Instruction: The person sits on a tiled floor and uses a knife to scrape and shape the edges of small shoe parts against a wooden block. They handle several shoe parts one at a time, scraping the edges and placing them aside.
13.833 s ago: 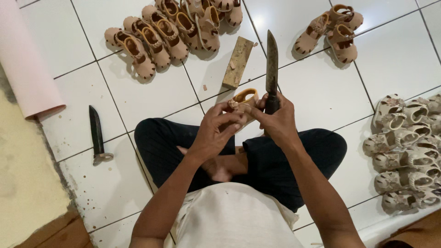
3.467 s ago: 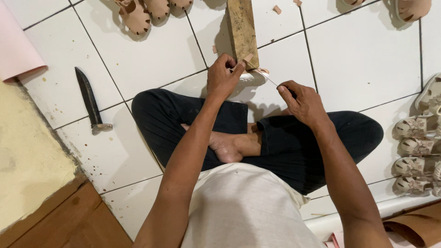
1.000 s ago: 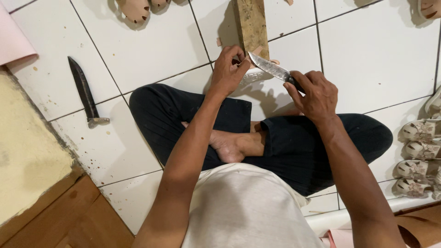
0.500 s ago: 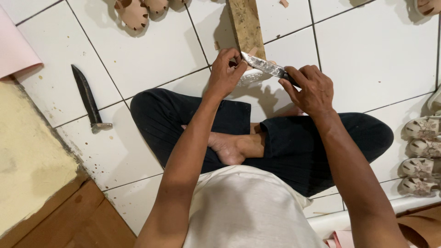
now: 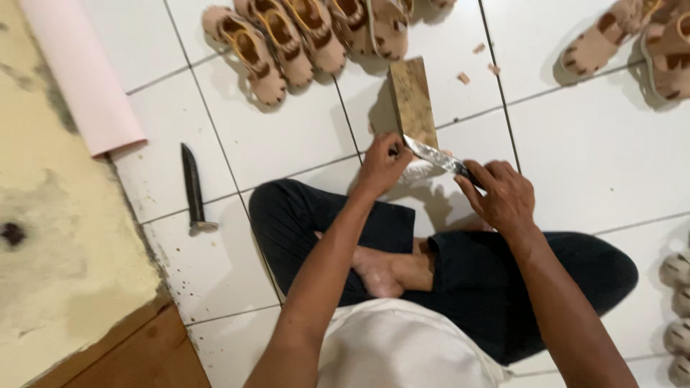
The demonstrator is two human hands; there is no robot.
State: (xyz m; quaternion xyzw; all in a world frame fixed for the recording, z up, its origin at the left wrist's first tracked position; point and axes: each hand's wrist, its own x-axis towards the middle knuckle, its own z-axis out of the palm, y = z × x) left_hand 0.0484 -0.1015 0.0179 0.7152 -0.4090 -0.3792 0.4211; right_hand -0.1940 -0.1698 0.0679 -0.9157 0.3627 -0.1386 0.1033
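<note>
Gripping the knife (image 5: pixel 435 154) by its handle, the right hand (image 5: pixel 501 196) lays the blade just below the wooden block (image 5: pixel 412 103); left hand (image 5: pixel 383 162) fingers pinch the pale piece (image 5: pixel 422 171) beneath it.

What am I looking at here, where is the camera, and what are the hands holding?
There is no machine here. The camera sits on a person's head and looks down at their own two bare hands. They sit cross-legged on a white tiled floor. The right hand grips a knife; the left hand pinches at its blade tip, over a pale piece that is hard to make out. Ahead lies a wooden block, with tan sandals in a row beyond. A second knife and a pink roll lie to the left.
</note>
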